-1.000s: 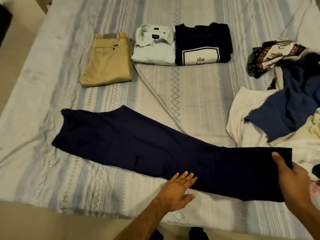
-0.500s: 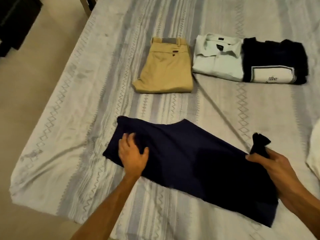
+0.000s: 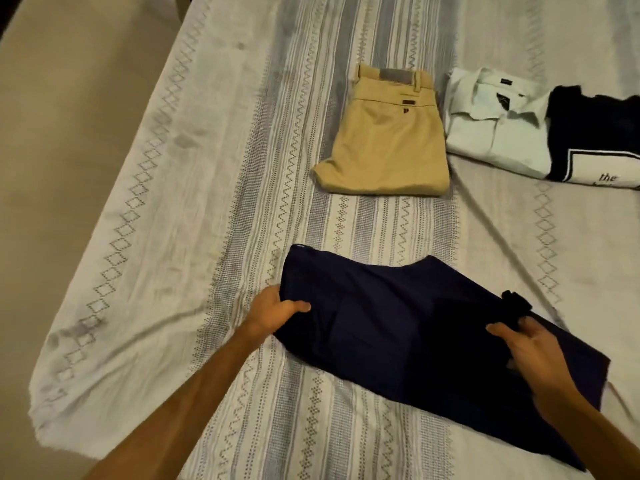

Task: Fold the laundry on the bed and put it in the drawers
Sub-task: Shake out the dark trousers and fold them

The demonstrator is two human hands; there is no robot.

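Navy trousers (image 3: 398, 327) lie folded over on the striped bedsheet (image 3: 284, 140), close to the near edge. My left hand (image 3: 273, 315) grips their left edge at the waistband, thumb on top of the cloth. My right hand (image 3: 530, 355) holds the doubled-over leg end on the right, a bunched tip of fabric sticking up above its fingers. Farther back lie folded beige trousers (image 3: 384, 143), a folded white shirt (image 3: 495, 129) and a folded black printed T-shirt (image 3: 595, 133), side by side.
The bed's left edge runs diagonally, with bare beige floor (image 3: 69, 116) beyond it. A long crease in the sheet runs from the beige trousers toward the right. No drawers are in view.
The trousers went from lying full length to folded over. My left hand moved from flat on the cloth to gripping the waistband edge. My right hand brought the leg end leftward. The view swung left.
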